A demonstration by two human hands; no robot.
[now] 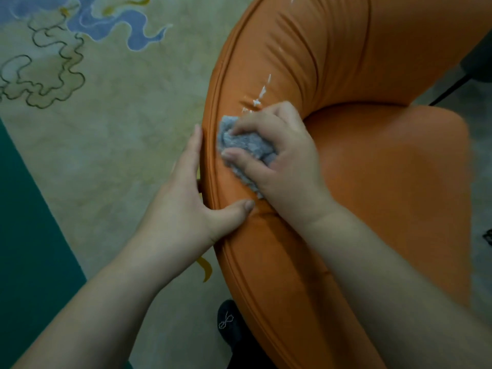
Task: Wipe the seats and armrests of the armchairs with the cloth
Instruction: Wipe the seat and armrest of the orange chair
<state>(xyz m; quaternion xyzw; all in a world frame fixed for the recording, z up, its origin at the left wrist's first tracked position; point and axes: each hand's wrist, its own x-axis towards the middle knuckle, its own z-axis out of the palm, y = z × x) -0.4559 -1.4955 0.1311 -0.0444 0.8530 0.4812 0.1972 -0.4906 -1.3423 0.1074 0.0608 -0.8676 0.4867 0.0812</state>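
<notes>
Cloth [241,147], grey and bunched, sits on the orange armchair's armrest [269,83] near its outer edge, clutched by the right hand [279,153]; the left hand [186,198] lies flat-fingered against that edge, thumb pressing the top, white flecks [262,93] just beyond.

A: The cloth [241,150] is mostly buried under the right hand [277,155], only part shows.

B: Yeah, and the armchair [372,169] gets chopped off top and right; the shoe [229,323] is half hidden.

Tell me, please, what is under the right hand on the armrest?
Under the right hand lies a crumpled grey cloth, pressed on the orange armrest. The cloth's part beneath the palm, and the armrest surface below, are covered.
</notes>
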